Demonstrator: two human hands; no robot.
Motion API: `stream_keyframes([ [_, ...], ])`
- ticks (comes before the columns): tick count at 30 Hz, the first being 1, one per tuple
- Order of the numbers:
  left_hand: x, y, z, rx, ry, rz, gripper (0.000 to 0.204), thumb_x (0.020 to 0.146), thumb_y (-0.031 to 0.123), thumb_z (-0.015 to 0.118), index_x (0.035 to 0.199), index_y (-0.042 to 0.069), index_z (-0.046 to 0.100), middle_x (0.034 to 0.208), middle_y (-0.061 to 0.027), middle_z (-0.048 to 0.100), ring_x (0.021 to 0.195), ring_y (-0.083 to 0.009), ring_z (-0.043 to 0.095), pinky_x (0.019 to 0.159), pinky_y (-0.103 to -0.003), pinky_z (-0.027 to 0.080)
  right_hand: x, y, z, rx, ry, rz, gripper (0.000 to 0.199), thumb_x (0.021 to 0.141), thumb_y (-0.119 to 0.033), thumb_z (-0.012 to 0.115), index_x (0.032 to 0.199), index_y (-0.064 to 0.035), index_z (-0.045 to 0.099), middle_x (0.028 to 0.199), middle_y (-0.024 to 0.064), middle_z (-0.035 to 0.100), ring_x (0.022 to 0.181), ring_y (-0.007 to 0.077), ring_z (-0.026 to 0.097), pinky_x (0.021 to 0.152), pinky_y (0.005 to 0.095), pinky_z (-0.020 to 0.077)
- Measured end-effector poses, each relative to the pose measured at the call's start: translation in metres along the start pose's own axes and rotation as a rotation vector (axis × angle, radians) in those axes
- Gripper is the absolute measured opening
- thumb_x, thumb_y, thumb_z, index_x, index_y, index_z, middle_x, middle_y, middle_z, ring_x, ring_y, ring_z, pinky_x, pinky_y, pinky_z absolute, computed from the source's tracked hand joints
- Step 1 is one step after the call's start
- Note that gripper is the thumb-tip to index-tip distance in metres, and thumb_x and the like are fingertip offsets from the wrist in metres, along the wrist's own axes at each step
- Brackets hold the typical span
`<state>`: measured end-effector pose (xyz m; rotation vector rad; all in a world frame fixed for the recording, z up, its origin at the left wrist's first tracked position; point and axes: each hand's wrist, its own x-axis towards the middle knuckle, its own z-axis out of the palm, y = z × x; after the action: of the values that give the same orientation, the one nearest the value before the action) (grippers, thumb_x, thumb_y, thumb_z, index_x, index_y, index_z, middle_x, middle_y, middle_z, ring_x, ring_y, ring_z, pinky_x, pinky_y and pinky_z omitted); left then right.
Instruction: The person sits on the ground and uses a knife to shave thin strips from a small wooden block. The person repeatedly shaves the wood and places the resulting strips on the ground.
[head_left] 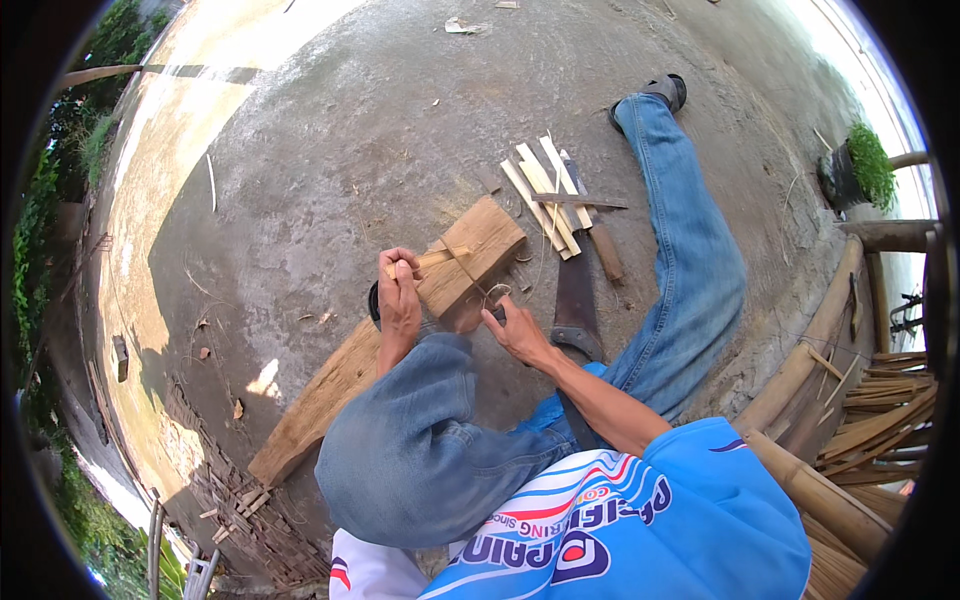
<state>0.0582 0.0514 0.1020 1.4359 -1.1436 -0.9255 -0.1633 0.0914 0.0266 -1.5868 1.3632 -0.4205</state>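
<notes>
My left hand point(401, 303) pinches a short pale wood strip point(437, 257) and holds it down on a thick squared timber point(478, 250). In my right hand point(520, 332) is the dark grip of a thin-bladed tool point(460, 264). Its narrow blade lies across the strip, pointing away to the upper left; whether it is a knife or a saw I cannot tell. The timber runs diagonally past my bent left leg, which partly covers it. To the right of my right hand, a handsaw point(576, 299) rests on the ground.
Beyond the handsaw lie several pale wood strips point(535, 188), a flat dark bar point(582, 201) across them, and a wooden handle point(606, 254). My right leg point(690, 240) stretches out on the right. A potted plant point(860, 168) and a bamboo frame point(800, 385) stand at the right edge.
</notes>
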Motion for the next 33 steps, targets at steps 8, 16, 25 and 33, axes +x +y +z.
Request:
stream_keyframes([
  [8, 0.02, 0.012, 0.004, 0.072, -0.042, 0.0, 0.02, 0.11, 0.021, 0.04, 0.11, 0.004, 0.052, 0.092, -0.0049, 0.056, 0.082, -0.0141, 0.055, 0.079, -0.031, 0.049, 0.003, -0.002, 0.004, 0.014, 0.048, 0.018, 0.042, 0.101, -0.04, 0.062, 0.106, 0.0019, 0.059, 0.075, 0.0239, 0.068, 0.071, 0.0409, 0.069, 0.067, 0.0482, 0.0525],
  [16, 0.0, 0.01, 0.012, 0.146, 0.001, 0.021, 0.02, 0.109, 0.022, 0.039, 0.11, 0.005, 0.052, 0.093, -0.0056, 0.055, 0.082, -0.0151, 0.055, 0.08, -0.032, 0.048, -0.006, 0.0, 0.011, 0.056, 0.057, -0.003, 0.043, 0.101, -0.041, 0.061, 0.104, 0.0023, 0.059, 0.073, 0.0252, 0.067, 0.069, 0.0409, 0.068, 0.064, 0.0488, 0.0505],
  [25, 0.008, 0.017, 0.013, 0.117, -0.037, 0.037, 0.022, 0.11, 0.025, 0.044, 0.112, 0.004, 0.051, 0.094, -0.005, 0.056, 0.084, -0.0147, 0.055, 0.08, -0.031, 0.048, -0.018, 0.04, 0.026, 0.135, 0.107, 0.133, 0.049, 0.101, -0.046, 0.061, 0.092, 0.0017, 0.057, 0.065, 0.0155, 0.063, 0.057, 0.0272, 0.066, 0.055, 0.0437, 0.0501],
  [33, 0.039, 0.023, 0.033, -0.208, -0.109, 0.014, 0.018, 0.101, 0.014, 0.067, 0.112, 0.002, 0.059, 0.101, -0.0026, 0.062, 0.09, -0.01, 0.061, 0.084, -0.028, 0.053, 0.006, -0.011, -0.024, 0.566, 0.073, 0.348, 0.053, 0.103, -0.051, 0.056, 0.112, 0.0016, 0.059, 0.07, 0.006, 0.059, 0.061, 0.014, 0.064, 0.052, 0.0313, 0.0517],
])
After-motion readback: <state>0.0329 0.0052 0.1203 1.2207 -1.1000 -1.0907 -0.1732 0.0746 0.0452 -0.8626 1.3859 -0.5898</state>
